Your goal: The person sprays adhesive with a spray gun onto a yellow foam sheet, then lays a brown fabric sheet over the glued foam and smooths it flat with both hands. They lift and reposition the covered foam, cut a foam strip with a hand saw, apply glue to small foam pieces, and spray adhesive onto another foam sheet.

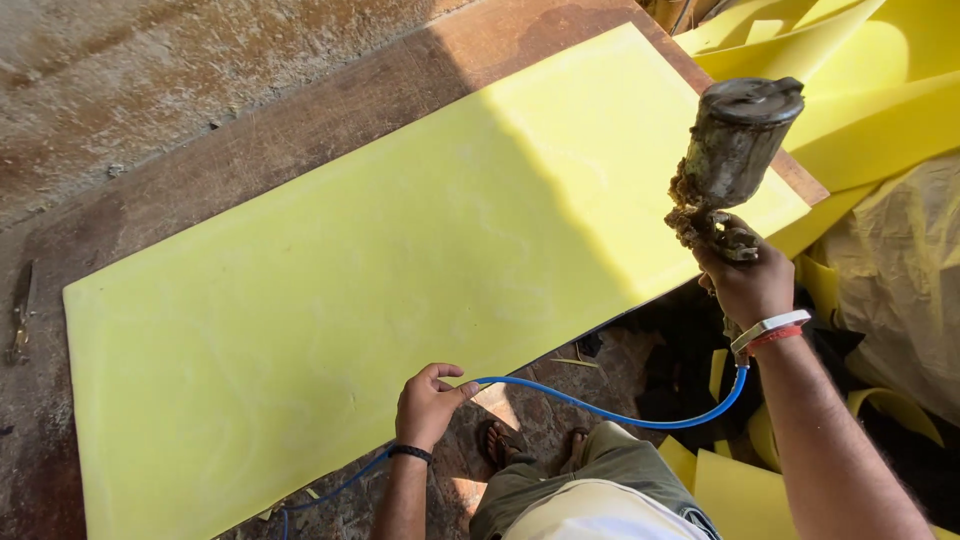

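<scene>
While the right hand [748, 283] grips a grimy metal spray gun [728, 160] with its cup upright above the fist, the left hand [428, 403] pinches a thin blue air hose [620, 413], the large yellow foam sheet [400, 260] lying just beyond its fingertips on a brown wooden board [300, 130].

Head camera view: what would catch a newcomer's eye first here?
A big yellow foam sheet lies across a worn wooden board. At upper right, the right hand grips a crusted spray gun over the sheet's corner; the left hand holds its blue hose at the near edge.
</scene>
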`<move>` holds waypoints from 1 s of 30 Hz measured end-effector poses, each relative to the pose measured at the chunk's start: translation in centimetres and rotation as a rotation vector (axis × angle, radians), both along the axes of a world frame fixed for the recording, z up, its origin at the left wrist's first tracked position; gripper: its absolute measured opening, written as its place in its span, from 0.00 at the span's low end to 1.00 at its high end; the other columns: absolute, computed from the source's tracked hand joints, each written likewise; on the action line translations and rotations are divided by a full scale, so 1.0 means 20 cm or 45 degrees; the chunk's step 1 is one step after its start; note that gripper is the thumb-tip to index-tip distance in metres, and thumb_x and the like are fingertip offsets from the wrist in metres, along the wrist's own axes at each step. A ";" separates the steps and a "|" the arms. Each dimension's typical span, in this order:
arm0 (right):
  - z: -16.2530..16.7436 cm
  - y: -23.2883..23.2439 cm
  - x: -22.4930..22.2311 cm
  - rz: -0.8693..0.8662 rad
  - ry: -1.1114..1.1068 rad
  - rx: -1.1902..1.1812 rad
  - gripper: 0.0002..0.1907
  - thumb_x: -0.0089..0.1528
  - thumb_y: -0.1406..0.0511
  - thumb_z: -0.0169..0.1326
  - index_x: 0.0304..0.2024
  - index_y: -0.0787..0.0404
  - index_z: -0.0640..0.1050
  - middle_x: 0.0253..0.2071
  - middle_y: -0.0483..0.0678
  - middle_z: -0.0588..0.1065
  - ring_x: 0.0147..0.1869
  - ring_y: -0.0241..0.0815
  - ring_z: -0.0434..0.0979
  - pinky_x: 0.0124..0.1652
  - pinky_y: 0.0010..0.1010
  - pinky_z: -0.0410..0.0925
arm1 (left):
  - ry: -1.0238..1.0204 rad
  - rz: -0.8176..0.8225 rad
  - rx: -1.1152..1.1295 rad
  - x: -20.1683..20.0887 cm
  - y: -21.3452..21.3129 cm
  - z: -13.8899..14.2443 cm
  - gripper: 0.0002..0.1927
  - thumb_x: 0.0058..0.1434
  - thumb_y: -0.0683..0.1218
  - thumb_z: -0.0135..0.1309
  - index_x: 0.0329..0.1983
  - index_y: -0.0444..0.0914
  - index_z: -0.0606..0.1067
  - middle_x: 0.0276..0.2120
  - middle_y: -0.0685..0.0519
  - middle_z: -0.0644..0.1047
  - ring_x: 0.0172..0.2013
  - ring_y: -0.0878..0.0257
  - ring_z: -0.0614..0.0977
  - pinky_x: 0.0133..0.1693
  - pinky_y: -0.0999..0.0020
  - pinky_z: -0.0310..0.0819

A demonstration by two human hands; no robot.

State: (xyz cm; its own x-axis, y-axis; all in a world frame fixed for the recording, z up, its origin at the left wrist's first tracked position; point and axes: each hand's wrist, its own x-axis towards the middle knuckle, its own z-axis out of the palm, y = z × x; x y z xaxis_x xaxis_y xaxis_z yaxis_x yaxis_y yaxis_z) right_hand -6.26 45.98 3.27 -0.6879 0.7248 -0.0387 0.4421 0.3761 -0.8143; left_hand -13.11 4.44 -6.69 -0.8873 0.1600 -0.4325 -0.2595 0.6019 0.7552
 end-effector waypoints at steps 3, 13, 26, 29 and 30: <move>-0.08 0.11 0.13 -0.011 -0.195 -0.111 0.28 0.60 0.63 0.65 0.63 0.55 0.76 0.35 0.46 0.80 0.29 0.35 0.77 0.32 0.28 0.71 | -0.038 -0.116 -0.099 0.02 0.24 0.04 0.21 0.47 0.50 0.73 0.43 0.40 0.81 0.26 0.52 0.84 0.30 0.63 0.86 0.35 0.66 0.78; -0.19 0.58 -0.23 0.376 0.326 -0.566 0.27 0.58 0.72 0.61 0.61 0.63 0.77 0.31 0.44 0.78 0.26 0.32 0.74 0.26 0.25 0.68 | 0.035 0.279 -0.121 0.09 0.61 0.11 0.19 0.47 0.50 0.72 0.41 0.39 0.82 0.27 0.49 0.86 0.31 0.61 0.88 0.36 0.66 0.80; 0.00 1.05 -0.55 0.411 0.605 -0.278 0.17 0.65 0.71 0.61 0.57 0.64 0.77 0.37 0.43 0.78 0.31 0.31 0.76 0.32 0.22 0.70 | 0.001 0.404 -0.158 0.20 0.97 0.12 0.17 0.51 0.53 0.70 0.39 0.41 0.82 0.29 0.53 0.86 0.33 0.62 0.88 0.37 0.63 0.81; 0.01 1.17 -0.46 0.327 0.637 -0.242 0.20 0.65 0.71 0.61 0.60 0.63 0.77 0.39 0.43 0.79 0.33 0.30 0.77 0.33 0.22 0.70 | -0.053 0.341 -0.212 0.18 1.09 0.13 0.16 0.53 0.53 0.69 0.40 0.42 0.82 0.28 0.52 0.85 0.31 0.61 0.86 0.36 0.62 0.80; 0.00 1.20 -0.42 0.282 0.640 -0.251 0.21 0.65 0.71 0.61 0.61 0.63 0.77 0.40 0.43 0.79 0.33 0.30 0.77 0.33 0.22 0.71 | -0.071 0.311 -0.245 0.18 1.13 0.13 0.16 0.53 0.53 0.70 0.40 0.42 0.82 0.28 0.52 0.84 0.31 0.61 0.85 0.35 0.61 0.79</move>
